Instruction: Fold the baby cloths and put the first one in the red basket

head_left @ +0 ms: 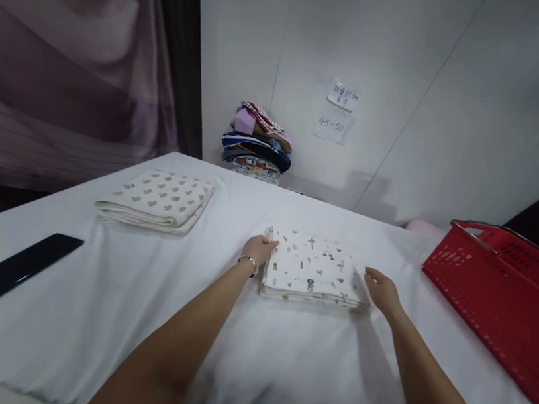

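A white cloth with small scattered prints lies folded into a flat, layered rectangle in front of me. My left hand, with a bracelet at the wrist, is closed on its left edge, fingertips at the upper left side. Just off the right edge is my right hand, fingers stretched out and nothing held. Farther left on the table rests a second folded cloth, white with grey leaf-like prints and a few yellowish ones.
A white sheet covers the table. A black flat slab lies at the left, and a red perforated basket stands at the right. Behind the far edge, stacked folded fabrics sit by the wall, near paper notes. A pinkish curtain hangs left.
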Available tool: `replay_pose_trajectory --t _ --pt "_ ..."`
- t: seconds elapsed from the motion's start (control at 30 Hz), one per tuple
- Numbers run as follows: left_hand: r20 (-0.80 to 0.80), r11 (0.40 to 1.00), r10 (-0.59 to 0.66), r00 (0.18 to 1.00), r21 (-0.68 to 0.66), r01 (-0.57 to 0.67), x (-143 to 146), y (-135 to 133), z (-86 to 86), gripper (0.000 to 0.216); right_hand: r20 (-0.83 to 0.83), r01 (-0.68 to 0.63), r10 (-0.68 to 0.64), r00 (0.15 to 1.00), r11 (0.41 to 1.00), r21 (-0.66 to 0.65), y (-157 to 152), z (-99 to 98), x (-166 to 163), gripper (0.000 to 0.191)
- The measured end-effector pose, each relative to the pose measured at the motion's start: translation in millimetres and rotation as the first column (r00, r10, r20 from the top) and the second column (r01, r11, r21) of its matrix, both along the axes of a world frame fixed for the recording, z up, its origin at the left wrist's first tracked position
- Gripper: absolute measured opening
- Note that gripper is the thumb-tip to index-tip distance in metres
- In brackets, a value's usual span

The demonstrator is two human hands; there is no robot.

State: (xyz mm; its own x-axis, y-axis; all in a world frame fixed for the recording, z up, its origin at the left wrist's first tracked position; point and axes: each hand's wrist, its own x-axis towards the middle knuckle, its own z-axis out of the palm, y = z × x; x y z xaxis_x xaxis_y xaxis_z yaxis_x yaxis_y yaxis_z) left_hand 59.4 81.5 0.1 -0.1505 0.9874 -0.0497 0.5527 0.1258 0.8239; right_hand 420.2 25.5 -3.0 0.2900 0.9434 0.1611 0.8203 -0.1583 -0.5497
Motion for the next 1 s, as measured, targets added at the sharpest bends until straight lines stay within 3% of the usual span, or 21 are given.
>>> replay_pose_trajectory --t 0.17,0.27,0.43,0.6,0.67,0.8,1.0 --pt "-0.072 0.997 0.012 0.997 -0.072 -0.017 2.6 10.3 -4.5 0.028 -0.184 -0.004 -0.021 0.983 0.991 -0.133 8.5 -15.0 12.2 0.045" --pt "-0.074 0.994 0.025 0.997 -0.101 -0.032 1.0 13.7 -8.7 0.021 -0.168 -0.014 -0.014 0.986 0.987 -0.162 12.3 -17.4 3.3 0.042" --pt "-0.059 0.99 0.05 0.997 -0.131 -0.058 -0.9 10.8 -12.2 0.024 -0.182 -0.028 -0.003 0.983 0.985 -0.17 10.8 -7.5 -6.2 0.04" --pt "-0.04 0.97 -0.009 0.999 -0.244 -0.001 -1.8 -7.6 -9.6 0.041 -0.333 -0.04 -0.044 0.942 0.97 -0.241 -1.2 3.1 -3.0 0.037" --pt "-0.091 0.964 -0.072 0.993 -0.261 0.046 -2.2 -15.4 -8.6 0.04 -0.426 -0.08 -0.051 0.903 0.956 -0.284 -5.8 4.3 -3.5 0.035" --pt "-0.302 0.984 -0.111 0.947 -0.168 0.062 1.4 -23.7 -6.8 0.038 -0.487 -0.098 -0.084 0.869 0.937 -0.336 -8.9 2.8 -9.7 0.035" --pt "-0.421 0.984 -0.139 0.896 -0.157 0.079 9.6 -27.2 -6.4 0.037 -0.466 -0.051 -0.07 0.882 0.969 -0.241 -8.2 -0.9 -13.1 0.032"
